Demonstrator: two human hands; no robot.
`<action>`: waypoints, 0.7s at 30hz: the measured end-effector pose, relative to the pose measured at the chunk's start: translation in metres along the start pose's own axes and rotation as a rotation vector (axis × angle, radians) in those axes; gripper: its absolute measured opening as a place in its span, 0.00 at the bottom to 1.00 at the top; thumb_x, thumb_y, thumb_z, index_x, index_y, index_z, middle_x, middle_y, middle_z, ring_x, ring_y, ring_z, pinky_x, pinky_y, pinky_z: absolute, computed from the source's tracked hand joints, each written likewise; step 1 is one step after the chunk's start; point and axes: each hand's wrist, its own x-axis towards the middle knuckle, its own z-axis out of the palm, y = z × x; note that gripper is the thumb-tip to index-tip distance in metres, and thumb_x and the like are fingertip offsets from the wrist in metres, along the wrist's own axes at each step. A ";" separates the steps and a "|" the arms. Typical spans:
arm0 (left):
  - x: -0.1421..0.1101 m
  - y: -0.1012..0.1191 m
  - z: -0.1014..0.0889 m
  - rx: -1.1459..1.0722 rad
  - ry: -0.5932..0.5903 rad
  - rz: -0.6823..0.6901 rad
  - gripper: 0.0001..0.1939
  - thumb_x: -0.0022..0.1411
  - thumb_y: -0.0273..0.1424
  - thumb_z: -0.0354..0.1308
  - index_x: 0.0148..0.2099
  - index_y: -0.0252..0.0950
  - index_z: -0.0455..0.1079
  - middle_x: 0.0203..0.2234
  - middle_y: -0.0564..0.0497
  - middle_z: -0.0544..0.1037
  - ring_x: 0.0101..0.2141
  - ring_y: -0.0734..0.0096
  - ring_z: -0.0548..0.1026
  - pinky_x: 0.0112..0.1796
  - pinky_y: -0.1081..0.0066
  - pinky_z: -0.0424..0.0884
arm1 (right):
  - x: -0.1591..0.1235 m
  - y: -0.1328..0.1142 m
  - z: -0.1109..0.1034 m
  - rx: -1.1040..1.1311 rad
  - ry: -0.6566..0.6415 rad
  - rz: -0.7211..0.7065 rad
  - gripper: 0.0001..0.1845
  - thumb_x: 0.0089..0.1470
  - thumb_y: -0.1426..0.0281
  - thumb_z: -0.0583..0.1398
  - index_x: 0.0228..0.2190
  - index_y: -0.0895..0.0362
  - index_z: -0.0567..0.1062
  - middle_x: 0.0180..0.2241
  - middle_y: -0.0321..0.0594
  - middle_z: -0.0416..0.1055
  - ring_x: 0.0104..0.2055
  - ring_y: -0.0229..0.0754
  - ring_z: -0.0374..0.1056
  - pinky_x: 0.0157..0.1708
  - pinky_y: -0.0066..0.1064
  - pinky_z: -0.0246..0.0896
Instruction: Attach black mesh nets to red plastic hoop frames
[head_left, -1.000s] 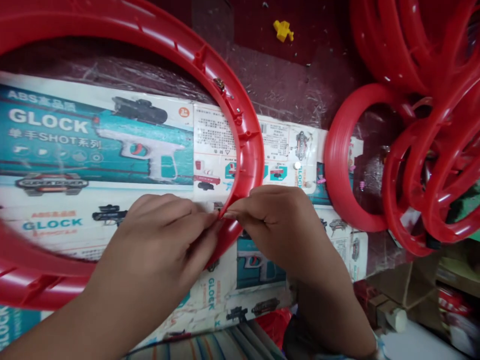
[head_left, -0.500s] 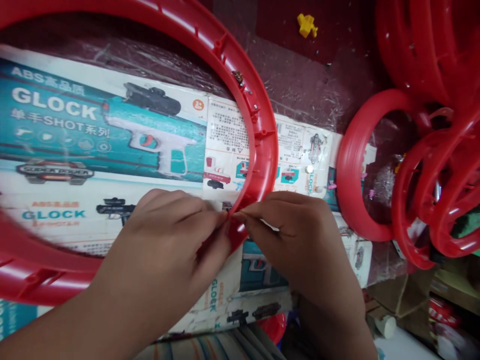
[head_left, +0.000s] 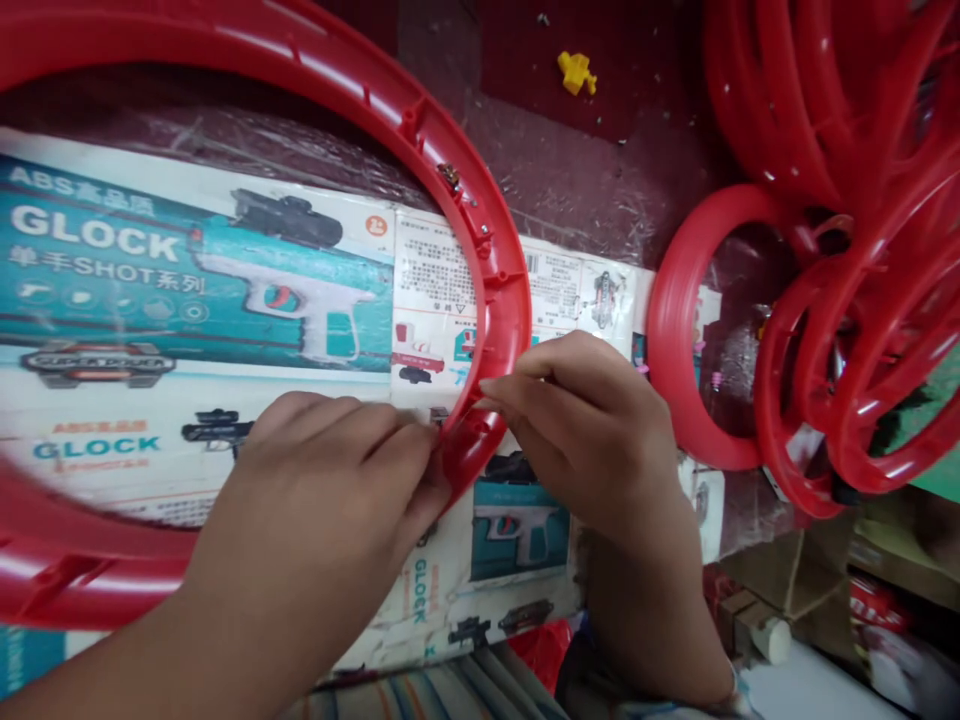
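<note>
Fingers (head_left: pixel 531 396) of our R hand (head_left: pixel 604 440) were pinched nearly closed, hold unclear, while our L hand (head_left: pixel 330 480) curled tight on the red ring (head_left: pixel 506 330) over printed cardboard (head_left: pixel 225 387), so we were prob mid-work at the ring's inner edge, next move needing fine fingertip control w/ a steady L.

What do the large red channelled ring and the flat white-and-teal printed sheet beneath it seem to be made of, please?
Red ring: probably glossy moulded plastic, given its bright highlights and the ribs inside the channel. Printed sheet: likely smooth cardboard, judging by its packaging print and fold line; a plastic coating is possible.
</note>
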 end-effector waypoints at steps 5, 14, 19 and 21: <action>-0.003 -0.003 0.011 0.004 0.106 0.104 0.23 0.66 0.28 0.37 0.28 0.39 0.71 0.24 0.46 0.72 0.30 0.53 0.70 0.34 0.54 0.63 | 0.003 0.007 0.010 -0.004 0.031 -0.080 0.10 0.58 0.73 0.60 0.25 0.59 0.76 0.27 0.38 0.72 0.33 0.37 0.67 0.36 0.29 0.61; -0.008 -0.012 -0.001 -0.009 0.146 0.214 0.18 0.65 0.33 0.42 0.28 0.38 0.68 0.23 0.48 0.72 0.27 0.57 0.69 0.34 0.56 0.61 | 0.001 0.006 0.008 0.101 -0.209 -0.035 0.13 0.59 0.72 0.57 0.28 0.59 0.80 0.28 0.38 0.74 0.32 0.35 0.67 0.34 0.28 0.60; -0.003 0.003 -0.007 0.055 0.082 0.048 0.17 0.65 0.31 0.42 0.32 0.36 0.71 0.28 0.44 0.76 0.31 0.54 0.72 0.33 0.58 0.62 | -0.004 -0.005 0.013 0.011 -0.261 -0.075 0.14 0.59 0.71 0.56 0.27 0.60 0.79 0.29 0.40 0.74 0.33 0.37 0.67 0.34 0.29 0.58; -0.001 0.007 -0.004 0.075 0.039 0.025 0.14 0.62 0.26 0.44 0.34 0.34 0.72 0.30 0.42 0.76 0.31 0.54 0.73 0.33 0.60 0.63 | -0.006 -0.008 0.013 -0.037 -0.260 -0.071 0.13 0.59 0.70 0.56 0.27 0.60 0.78 0.28 0.40 0.74 0.32 0.38 0.66 0.33 0.30 0.57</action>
